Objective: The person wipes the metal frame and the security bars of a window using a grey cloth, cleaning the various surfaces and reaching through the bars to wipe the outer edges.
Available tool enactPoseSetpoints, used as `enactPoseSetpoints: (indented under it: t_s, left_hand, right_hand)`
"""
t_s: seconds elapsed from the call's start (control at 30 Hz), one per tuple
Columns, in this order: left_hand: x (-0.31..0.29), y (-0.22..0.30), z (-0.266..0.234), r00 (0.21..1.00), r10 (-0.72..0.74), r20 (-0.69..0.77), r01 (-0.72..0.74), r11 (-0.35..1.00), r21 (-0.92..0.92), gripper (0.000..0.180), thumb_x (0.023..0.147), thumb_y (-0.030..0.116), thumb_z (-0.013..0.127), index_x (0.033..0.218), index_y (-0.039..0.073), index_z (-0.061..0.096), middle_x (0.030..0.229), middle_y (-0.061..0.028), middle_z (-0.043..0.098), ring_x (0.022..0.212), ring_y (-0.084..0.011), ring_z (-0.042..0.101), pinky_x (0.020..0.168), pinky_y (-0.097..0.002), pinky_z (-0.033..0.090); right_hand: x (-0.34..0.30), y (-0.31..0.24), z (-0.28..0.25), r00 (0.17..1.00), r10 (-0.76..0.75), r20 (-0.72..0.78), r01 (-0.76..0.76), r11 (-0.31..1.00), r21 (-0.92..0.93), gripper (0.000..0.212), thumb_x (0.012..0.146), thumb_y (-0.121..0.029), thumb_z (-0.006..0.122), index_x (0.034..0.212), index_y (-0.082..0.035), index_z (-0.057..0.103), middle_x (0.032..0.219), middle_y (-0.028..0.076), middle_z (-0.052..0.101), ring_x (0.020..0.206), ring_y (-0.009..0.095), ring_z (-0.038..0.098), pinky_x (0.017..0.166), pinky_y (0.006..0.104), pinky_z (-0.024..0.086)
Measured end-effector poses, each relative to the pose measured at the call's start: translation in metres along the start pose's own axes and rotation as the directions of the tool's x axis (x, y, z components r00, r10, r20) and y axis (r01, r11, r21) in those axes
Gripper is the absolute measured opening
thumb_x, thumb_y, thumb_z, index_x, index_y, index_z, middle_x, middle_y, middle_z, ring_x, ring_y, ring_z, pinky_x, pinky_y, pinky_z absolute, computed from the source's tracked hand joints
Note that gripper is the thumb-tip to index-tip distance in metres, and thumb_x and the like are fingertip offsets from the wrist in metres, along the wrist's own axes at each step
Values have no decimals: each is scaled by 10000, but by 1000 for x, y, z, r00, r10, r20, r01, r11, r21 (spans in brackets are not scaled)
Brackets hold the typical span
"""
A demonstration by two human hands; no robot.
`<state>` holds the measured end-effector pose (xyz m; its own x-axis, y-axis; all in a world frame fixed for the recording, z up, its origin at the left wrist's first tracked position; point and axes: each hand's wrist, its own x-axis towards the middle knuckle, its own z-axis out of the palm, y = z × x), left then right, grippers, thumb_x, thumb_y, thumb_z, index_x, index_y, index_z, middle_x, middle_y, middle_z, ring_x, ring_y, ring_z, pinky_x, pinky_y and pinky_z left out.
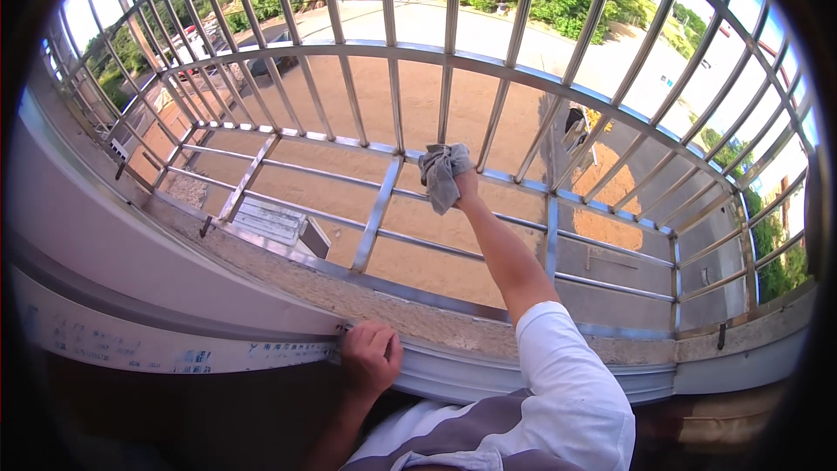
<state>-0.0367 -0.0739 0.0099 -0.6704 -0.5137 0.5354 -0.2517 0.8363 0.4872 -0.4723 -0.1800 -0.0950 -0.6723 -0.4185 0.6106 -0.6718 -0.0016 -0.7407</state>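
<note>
My right arm reaches out through the window opening. In my right hand (468, 185) is a bunched grey cloth (444, 176), closed around one upright bar of the metal window guard (500, 176) near its lower rail. Part of the hand is hidden behind the cloth. My left hand (371, 354) stays low on the near side, its fingers curled over the edge of the pale window frame (261, 296). The fingertips of that hand are partly out of sight.
A rough concrete ledge (418, 301) runs between frame and guard. Flat metal crosspieces (379, 214) and thin rods form the guard's open floor. Far below lie a sandy yard (288, 170), a small white-roofed shed (279, 225) and a yellow machine (595, 125).
</note>
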Motion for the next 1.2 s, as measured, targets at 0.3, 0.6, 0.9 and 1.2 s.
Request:
enactPoseSetpoints:
  t_s: [0.3, 0.6, 0.9, 1.2]
  left_hand:
    - [-9, -4, -9, 999, -33, -11, 34, 998, 47, 56, 817, 67, 720, 873, 64, 715, 937, -117, 698, 946, -341, 671, 852, -444, 536]
    - [-4, -4, 0, 1000, 16, -2, -15, 1000, 26, 56, 808, 74, 720, 859, 76, 696, 916, -109, 692, 923, -334, 673, 836, -443, 535]
    - [-7, -6, -9, 1000, -18, 8, 17, 1000, 25, 55, 806, 73, 728, 852, 71, 699, 923, -110, 699, 930, -339, 678, 834, -454, 540]
    - [-10, -11, -11, 999, -24, 25, 22, 998, 65, 57, 802, 83, 738, 850, 80, 707, 930, -91, 704, 931, -321, 677, 837, -446, 532]
  right_hand:
    - [31, -163, -28, 971, 112, 210, -237, 373, 897, 137, 1026, -181, 579, 1081, -98, 674, 1032, 47, 697, 917, 176, 671, 891, 321, 550]
    - [105, -230, -1, 805, 249, 539, -234, -702, 673, 235, 988, -348, 519, 886, -167, 629, 917, 55, 667, 940, 250, 631, 1007, 473, 502]
    - [82, -155, 42, 623, 493, 607, 4, -779, 627, 408, 951, -428, 560, 1173, -108, 682, 1203, 145, 691, 1172, 374, 627, 1097, 587, 459]
    - [23, -119, 71, 405, 720, 563, -286, -486, 826, 281, 1043, -335, 503, 895, -166, 671, 866, 12, 692, 780, 257, 671, 772, 441, 575]
